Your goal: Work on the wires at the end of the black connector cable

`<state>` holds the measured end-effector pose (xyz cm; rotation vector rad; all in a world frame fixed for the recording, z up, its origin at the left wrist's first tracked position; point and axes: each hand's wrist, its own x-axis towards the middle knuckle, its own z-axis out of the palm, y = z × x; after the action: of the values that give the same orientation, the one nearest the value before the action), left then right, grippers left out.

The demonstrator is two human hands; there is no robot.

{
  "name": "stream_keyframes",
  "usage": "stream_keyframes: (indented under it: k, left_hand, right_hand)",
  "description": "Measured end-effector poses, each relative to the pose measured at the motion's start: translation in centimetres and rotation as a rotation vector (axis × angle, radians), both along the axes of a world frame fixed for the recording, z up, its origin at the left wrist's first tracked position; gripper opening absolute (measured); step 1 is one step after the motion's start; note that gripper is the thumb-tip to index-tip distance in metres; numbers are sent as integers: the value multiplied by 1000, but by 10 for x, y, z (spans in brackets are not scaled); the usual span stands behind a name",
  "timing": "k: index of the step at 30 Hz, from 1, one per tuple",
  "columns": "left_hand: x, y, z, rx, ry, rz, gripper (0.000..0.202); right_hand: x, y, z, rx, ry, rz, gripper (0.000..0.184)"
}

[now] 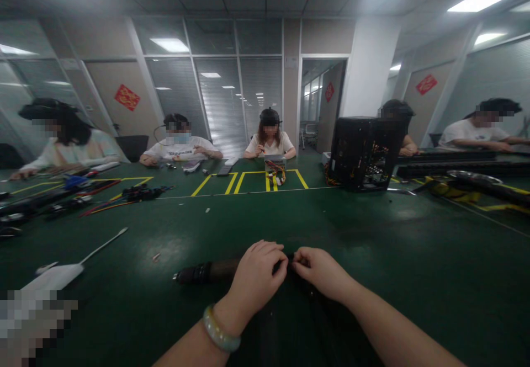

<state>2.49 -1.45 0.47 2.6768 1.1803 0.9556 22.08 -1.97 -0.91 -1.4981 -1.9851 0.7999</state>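
My left hand (259,278), with a pale bangle at the wrist, is closed with its fingertips curled toward my right hand (318,270). The right one pinches with thumb and forefinger. Something small and dark sits between the two hands, too hidden to name. Behind the left hand, a dark cylindrical tool (207,272) like an electric screwdriver lies on the green table, its metal tip pointing left. Part of it is covered by that hand, and I cannot tell whether they touch.
A black computer case (358,154) stands at the far right. Cable bundles (143,192) lie at the left, and a white object with a thin rod (53,278) is nearer. Opposite, a person (270,138) works beside a grey box with coloured wires (275,164). Several others sit around.
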Motion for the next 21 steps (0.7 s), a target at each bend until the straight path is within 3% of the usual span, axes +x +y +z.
stream_keyframes:
  k: [21]
  left_hand:
    - [2, 1, -1, 12, 0, -18, 13]
  right_hand:
    - [1, 0, 0, -10, -2, 1, 13]
